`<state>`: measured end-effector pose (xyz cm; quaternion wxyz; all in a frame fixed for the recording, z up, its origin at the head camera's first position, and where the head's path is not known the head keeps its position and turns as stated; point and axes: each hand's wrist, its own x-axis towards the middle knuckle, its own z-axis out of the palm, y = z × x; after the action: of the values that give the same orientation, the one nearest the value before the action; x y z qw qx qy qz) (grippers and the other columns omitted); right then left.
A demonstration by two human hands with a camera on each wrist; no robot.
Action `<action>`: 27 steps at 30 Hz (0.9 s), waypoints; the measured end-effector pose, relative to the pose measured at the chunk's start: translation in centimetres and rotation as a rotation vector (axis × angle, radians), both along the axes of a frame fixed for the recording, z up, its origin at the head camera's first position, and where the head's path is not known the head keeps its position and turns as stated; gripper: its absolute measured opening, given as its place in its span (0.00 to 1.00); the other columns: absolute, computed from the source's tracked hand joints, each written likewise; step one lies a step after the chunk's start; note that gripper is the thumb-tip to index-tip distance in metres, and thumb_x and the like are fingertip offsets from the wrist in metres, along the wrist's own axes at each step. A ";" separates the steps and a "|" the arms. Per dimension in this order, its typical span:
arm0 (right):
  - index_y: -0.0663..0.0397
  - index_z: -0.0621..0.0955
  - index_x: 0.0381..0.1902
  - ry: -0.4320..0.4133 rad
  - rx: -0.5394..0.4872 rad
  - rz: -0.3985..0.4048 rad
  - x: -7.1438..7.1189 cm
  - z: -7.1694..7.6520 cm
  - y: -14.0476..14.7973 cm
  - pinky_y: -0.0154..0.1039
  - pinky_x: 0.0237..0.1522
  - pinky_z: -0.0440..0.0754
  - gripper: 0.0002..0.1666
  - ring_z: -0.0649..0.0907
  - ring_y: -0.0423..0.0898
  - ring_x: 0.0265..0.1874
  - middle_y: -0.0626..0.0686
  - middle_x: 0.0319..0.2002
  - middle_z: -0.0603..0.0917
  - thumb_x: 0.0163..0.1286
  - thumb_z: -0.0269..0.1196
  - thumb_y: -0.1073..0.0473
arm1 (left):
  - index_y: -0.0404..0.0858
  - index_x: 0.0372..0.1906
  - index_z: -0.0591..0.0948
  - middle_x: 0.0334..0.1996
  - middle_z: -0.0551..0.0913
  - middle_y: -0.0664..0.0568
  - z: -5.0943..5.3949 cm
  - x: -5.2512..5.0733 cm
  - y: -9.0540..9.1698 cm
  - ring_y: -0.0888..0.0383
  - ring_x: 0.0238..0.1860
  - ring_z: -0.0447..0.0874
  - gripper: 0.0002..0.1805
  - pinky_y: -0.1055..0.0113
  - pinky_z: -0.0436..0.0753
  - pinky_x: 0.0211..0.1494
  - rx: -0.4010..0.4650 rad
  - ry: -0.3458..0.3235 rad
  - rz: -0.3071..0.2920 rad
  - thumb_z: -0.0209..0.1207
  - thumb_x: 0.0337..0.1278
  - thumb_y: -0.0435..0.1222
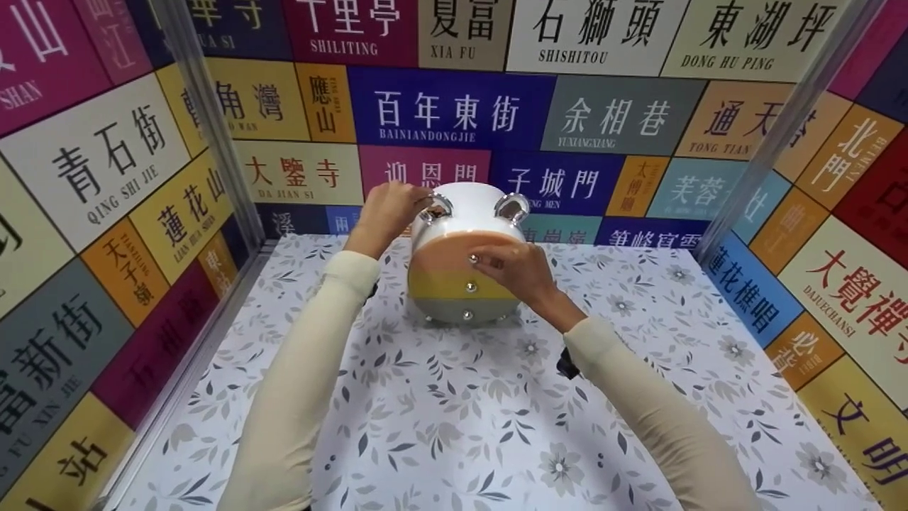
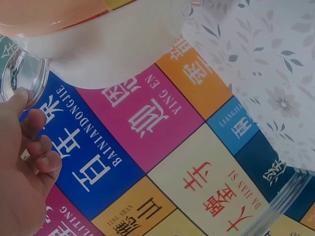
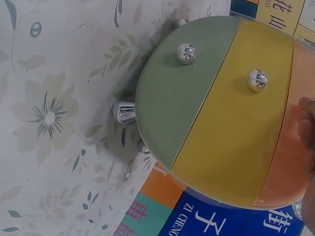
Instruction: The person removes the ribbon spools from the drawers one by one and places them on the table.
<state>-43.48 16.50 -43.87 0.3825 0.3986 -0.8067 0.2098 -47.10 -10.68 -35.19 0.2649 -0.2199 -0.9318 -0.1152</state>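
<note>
A rounded white drawer box stands on the table, with orange, yellow and green drawer fronts and two shiny silver ear-shaped rings on top. My left hand pinches the left ear; the left wrist view shows a fingertip against this ear, the other fingers curled. My right hand pinches the silver knob of the orange drawer. Below it are the knobs of the yellow drawer and the green drawer. All drawer fronts look flush. The right fingertips are partly cut off in the right wrist view.
A white floral cloth covers the table. Panels of coloured place-name signs rise behind and on both sides, with clear corner strips between them. Short silver feet hold the box off the cloth.
</note>
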 end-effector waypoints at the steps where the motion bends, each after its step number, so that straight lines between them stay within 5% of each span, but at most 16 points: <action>1: 0.42 0.92 0.47 0.002 -0.003 -0.004 0.1 0.0 0.0 0.39 0.27 0.84 0.16 0.87 0.41 0.22 0.46 0.29 0.91 0.60 0.79 0.55 | 0.47 0.39 0.89 0.30 0.89 0.48 0.1 0.0 0.1 0.48 0.28 0.83 0.11 0.52 0.85 0.36 -0.005 0.000 0.000 0.60 0.76 0.44; 27: 0.42 0.93 0.46 0.066 0.027 0.033 2.7 -0.1 0.7 0.36 0.19 0.78 0.17 0.84 0.40 0.19 0.46 0.29 0.91 0.59 0.80 0.53 | 0.49 0.50 0.91 0.36 0.91 0.46 0.0 0.4 0.3 0.45 0.32 0.88 0.11 0.50 0.87 0.39 -0.009 -0.011 0.029 0.60 0.76 0.44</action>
<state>-40.80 17.21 -43.94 0.3999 0.4236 -0.7897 0.1922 -46.74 -10.43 -35.16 0.2604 -0.2071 -0.9368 -0.1085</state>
